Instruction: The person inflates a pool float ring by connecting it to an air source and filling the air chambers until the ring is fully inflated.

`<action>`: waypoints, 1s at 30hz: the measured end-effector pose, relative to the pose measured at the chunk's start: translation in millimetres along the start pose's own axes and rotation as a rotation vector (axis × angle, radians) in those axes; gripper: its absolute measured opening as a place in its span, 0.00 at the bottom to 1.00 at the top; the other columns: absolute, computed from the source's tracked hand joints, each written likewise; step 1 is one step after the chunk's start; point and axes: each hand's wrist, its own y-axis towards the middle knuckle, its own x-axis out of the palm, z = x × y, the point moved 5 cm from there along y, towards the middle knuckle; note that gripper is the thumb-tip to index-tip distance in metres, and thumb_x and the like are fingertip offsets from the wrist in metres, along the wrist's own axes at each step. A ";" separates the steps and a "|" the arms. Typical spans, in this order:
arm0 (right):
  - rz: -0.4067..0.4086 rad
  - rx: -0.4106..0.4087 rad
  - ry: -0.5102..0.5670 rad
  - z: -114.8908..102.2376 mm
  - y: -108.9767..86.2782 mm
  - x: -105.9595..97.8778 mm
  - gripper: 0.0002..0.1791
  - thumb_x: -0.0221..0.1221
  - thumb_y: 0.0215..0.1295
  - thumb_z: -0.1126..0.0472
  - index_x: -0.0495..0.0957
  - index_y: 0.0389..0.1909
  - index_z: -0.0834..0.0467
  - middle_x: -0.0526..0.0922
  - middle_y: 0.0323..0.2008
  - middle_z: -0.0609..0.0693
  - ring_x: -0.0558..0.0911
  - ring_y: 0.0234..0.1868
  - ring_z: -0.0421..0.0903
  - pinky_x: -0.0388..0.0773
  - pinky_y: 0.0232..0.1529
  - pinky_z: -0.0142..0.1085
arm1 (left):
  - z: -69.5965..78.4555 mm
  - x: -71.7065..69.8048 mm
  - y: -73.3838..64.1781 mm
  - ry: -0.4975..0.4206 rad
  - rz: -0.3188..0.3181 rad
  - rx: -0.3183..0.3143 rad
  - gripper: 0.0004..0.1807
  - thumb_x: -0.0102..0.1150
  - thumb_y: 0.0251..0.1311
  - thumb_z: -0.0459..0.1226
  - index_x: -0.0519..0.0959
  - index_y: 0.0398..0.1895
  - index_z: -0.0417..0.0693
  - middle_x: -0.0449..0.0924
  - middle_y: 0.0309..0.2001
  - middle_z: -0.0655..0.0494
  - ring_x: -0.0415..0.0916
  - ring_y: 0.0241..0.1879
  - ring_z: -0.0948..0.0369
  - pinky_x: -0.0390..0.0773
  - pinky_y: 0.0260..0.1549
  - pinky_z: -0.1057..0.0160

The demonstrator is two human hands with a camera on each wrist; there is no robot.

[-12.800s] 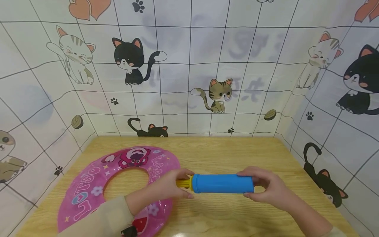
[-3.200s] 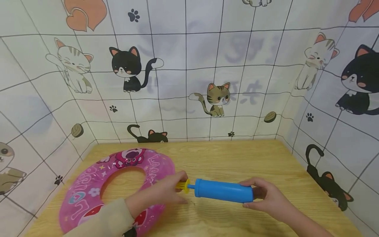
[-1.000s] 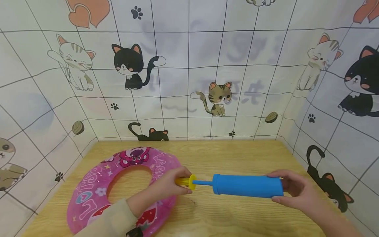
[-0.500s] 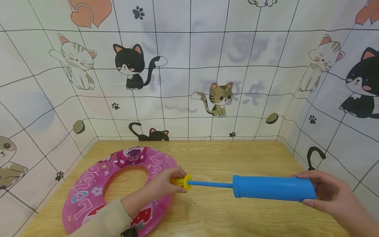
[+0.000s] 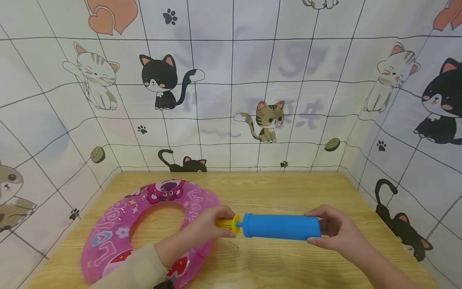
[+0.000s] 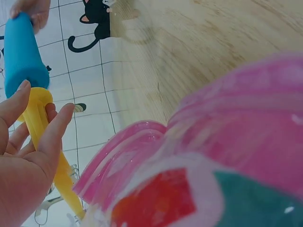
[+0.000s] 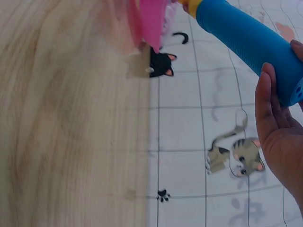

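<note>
A blue hand pump (image 5: 281,226) with a yellow handle (image 5: 224,224) is held level above the table in the head view. My left hand (image 5: 209,222) grips the yellow handle, and only a short piece of the blue rod shows between handle and barrel. My right hand (image 5: 337,228) holds the barrel's far end between thumb and fingers. Beneath my left forearm lies a pink inflatable swim ring (image 5: 104,241) with printed strawberries. In the left wrist view the yellow handle (image 6: 37,113) runs past the left fingers. Small holes show in the barrel's end (image 7: 297,90) in the right wrist view.
The wooden table (image 5: 281,188) meets a cloth backdrop (image 5: 216,96) with cats and grid lines at its back and sides. The swim ring takes up the table's left part, partly covered by my left sleeve (image 5: 133,271).
The rod was drawn far out half a second ago. Since then my right hand has brought the barrel left, and the rod is nearly all inside. My left hand has shifted slightly right.
</note>
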 end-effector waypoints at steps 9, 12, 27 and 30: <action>-0.031 0.019 -0.006 2.0 1.0 7.5 0.24 0.66 0.56 0.74 0.76 0.54 0.59 0.77 0.50 0.43 0.84 0.42 0.50 0.83 0.38 0.40 | 7.0 1.7 -1.2 -0.009 -0.020 -0.038 0.16 0.72 0.54 0.36 0.80 0.45 0.50 0.82 0.43 0.61 0.78 0.45 0.60 0.79 0.47 0.59; -0.030 -0.041 -0.031 0.3 -4.9 -5.0 0.26 0.66 0.54 0.77 0.76 0.55 0.61 0.78 0.51 0.42 0.84 0.42 0.49 0.83 0.38 0.40 | 5.1 -1.6 -1.6 -0.007 -0.029 -0.029 0.15 0.70 0.56 0.36 0.80 0.46 0.49 0.82 0.44 0.62 0.78 0.46 0.60 0.79 0.49 0.60; 0.081 -0.102 -0.283 -5.2 -56.0 -80.5 0.34 0.63 0.48 0.86 0.71 0.59 0.68 0.77 0.56 0.41 0.82 0.42 0.44 0.82 0.35 0.34 | -9.7 -19.6 -5.2 0.019 -0.061 0.032 0.13 0.65 0.60 0.33 0.80 0.48 0.45 0.81 0.45 0.59 0.78 0.49 0.57 0.78 0.52 0.59; 0.119 -0.069 -0.362 -6.0 -60.0 -80.9 0.34 0.64 0.48 0.84 0.71 0.59 0.67 0.77 0.55 0.39 0.83 0.41 0.44 0.83 0.35 0.34 | -11.4 -21.1 -6.1 0.007 -0.057 0.032 0.12 0.65 0.60 0.33 0.80 0.47 0.45 0.81 0.44 0.59 0.78 0.48 0.57 0.78 0.51 0.60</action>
